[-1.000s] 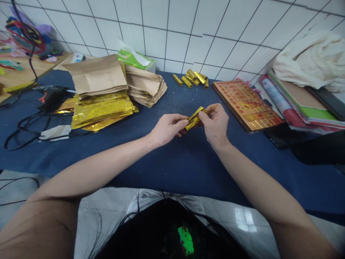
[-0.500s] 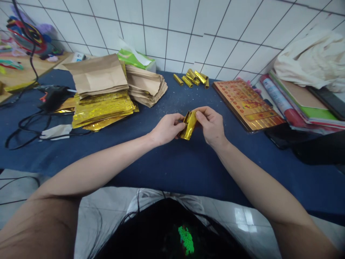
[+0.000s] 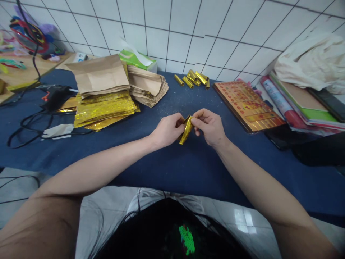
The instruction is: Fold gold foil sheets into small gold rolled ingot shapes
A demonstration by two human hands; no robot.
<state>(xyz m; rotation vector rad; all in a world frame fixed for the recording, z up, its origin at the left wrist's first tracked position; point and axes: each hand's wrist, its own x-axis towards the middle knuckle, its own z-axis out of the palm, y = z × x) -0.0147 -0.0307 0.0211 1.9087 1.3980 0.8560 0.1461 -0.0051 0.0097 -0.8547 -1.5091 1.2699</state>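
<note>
The thin, slick foil looks like the weak point. Pinched too hard, the gold foil piece (image 3: 185, 130) could crease in the wrong place or tear along a fold. Held too lightly, it could spring open or slip down onto the blue tabletop (image 3: 175, 169). If the two hands pull against each other unevenly, the piece could also twist out of shape.

Both hands meet over the middle of the tabletop, just above its surface. The left hand (image 3: 167, 130) grips the piece from the left with its fingers (image 3: 178, 121) curled closed on it. The right hand (image 3: 211, 127) pinches the upper end from the other side, thumb and forefinger pressed together on the foil. The piece hangs between them, tilted, with its lower end pointing down toward the person and free of the cloth.

The piece is narrow and elongated, folded or rolled into a flattened strip. It is bright metallic gold with a glittery, mirror-like sheen. How many layers it has cannot be told.

A small heap of similar gold rolls (image 3: 192, 78) lies well apart by the tiled wall. A stack of gold foil sheets (image 3: 105, 109) sits to the left under brown paper sheets (image 3: 99, 73), with a black glue gun (image 3: 55, 97) beyond.
</note>
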